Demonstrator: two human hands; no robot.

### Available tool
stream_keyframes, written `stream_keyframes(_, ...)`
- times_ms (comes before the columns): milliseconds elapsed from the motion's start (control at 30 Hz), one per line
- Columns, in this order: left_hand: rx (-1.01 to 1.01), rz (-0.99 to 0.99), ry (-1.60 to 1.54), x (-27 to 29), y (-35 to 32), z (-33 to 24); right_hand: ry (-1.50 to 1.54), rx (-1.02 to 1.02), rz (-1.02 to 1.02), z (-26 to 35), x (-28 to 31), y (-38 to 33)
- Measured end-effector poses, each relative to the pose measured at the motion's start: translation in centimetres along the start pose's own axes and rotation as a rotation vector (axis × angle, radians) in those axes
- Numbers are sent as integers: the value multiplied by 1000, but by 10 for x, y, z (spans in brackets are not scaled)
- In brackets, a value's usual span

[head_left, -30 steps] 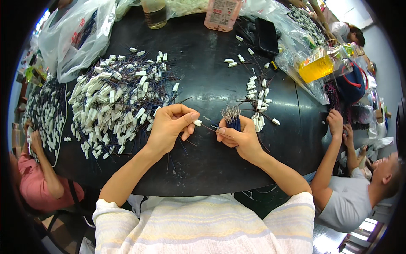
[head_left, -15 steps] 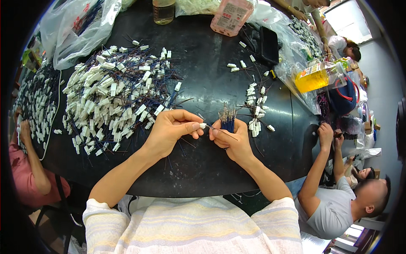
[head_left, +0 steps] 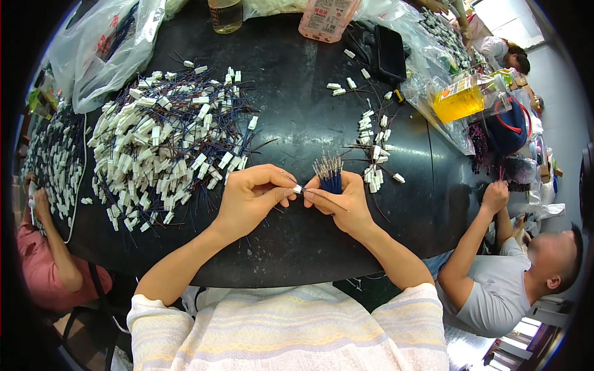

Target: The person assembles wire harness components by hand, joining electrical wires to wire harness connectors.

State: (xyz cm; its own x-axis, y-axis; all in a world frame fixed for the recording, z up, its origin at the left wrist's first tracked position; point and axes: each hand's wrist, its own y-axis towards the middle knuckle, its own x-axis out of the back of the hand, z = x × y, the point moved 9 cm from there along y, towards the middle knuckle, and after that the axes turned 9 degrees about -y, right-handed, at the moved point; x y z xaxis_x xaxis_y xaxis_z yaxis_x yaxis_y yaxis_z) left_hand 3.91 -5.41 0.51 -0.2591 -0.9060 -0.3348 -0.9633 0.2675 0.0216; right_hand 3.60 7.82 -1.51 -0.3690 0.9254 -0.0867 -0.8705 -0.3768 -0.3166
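Between thumb and fingers, my left hand [head_left: 252, 196] pinches a small white connector [head_left: 297, 189]. My right hand [head_left: 344, 201] is closed round a bundle of dark blue wires [head_left: 331, 179] whose bare metal tips fan upward. Its thumb and forefinger meet right at the connector, and a thin wire there is too small to follow clearly. To the left of my hands lies a large heap of white connectors with wires [head_left: 154, 136]. A smaller row of white connectors [head_left: 375, 154] lies beyond my right hand.
A black phone [head_left: 389, 55] lies at the far right, beside a clear plastic sheet. A bottle of yellow liquid [head_left: 459, 99] is on its side. A pink-labelled container [head_left: 327, 18] stands at the back. Co-workers sit at both sides, one in a grey shirt [head_left: 489, 297] at right.
My two hands have come slightly closer, bringing the connector up to my right fingertips. At the right, the co-worker in grey has shifted their hands and head.
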Motion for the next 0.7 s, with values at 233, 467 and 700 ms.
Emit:
stream_keyframes(233, 2, 18, 51, -5, -1, 0, -297, 206, -22, 16, 0, -3)
stream_keyframes(467, 48, -12, -55, -2, 0, 4, -203, 118, -14, 12, 3, 2)
stream_keyframes(700, -69, 41, 108, -6, -2, -4, -233, 178, -26, 8, 2, -2)
